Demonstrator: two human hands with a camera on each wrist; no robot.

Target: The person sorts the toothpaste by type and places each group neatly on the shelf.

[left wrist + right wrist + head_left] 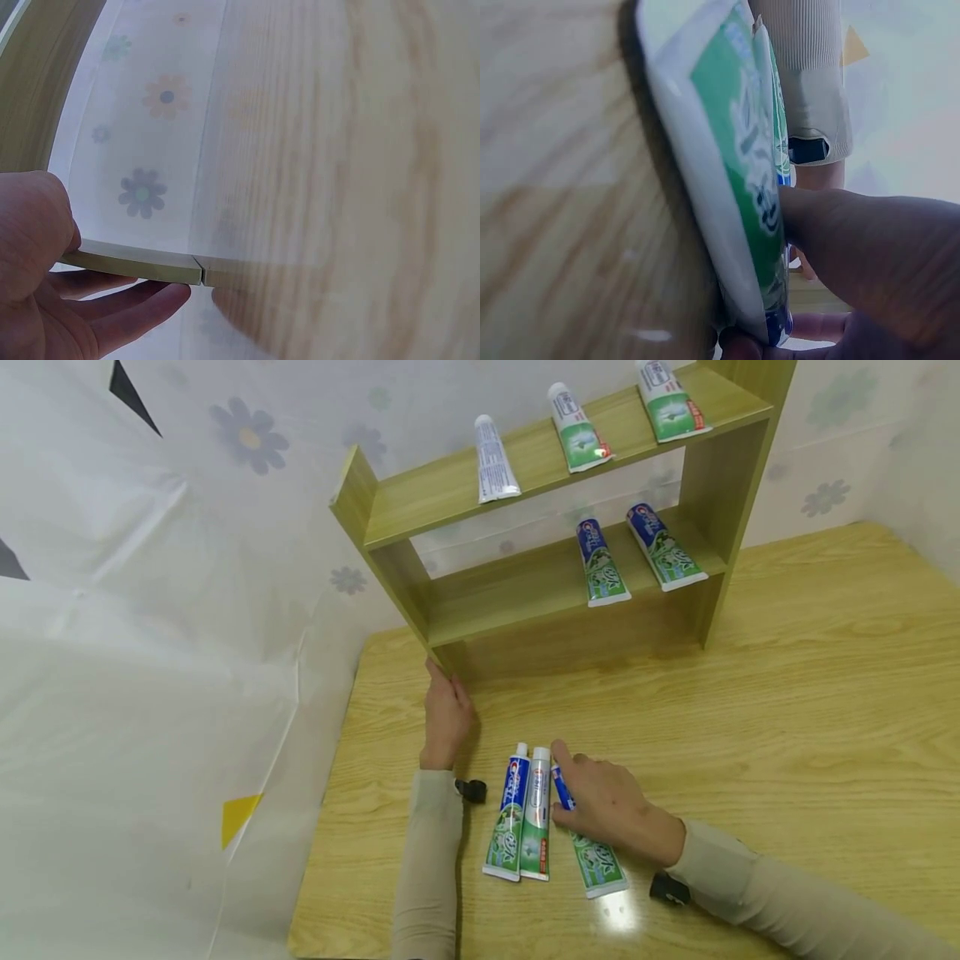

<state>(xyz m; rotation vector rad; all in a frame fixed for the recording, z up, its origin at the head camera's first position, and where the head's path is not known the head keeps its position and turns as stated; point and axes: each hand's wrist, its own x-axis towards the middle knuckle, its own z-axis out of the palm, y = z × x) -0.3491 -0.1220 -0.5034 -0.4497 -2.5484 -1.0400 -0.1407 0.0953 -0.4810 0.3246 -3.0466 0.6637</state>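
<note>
My left hand (447, 714) grips the lower left side panel of a wooden shelf (491, 585). In the left wrist view, the thumb lies on one side of the panel edge (142, 268) and the fingers on the other. My right hand (609, 802) holds a blue-and-green toothpaste tube (597, 864) low at the table, its cap end partly hidden by the hand. The right wrist view shows the thumb and fingertips on either side of this tube (739, 172). Just left of it lie a blue-and-green toothpaste tube (508, 818) and a white-and-green toothpaste tube (537, 814), side by side.
On the upper board stand a mostly white tube (495, 464) and two white-and-green tubes, one in the middle (579, 431). Two blue-and-green tubes, one nearer the middle (602, 564), lie on the lower board. The wooden table (825, 693) meets a flowered wall covering (247, 568).
</note>
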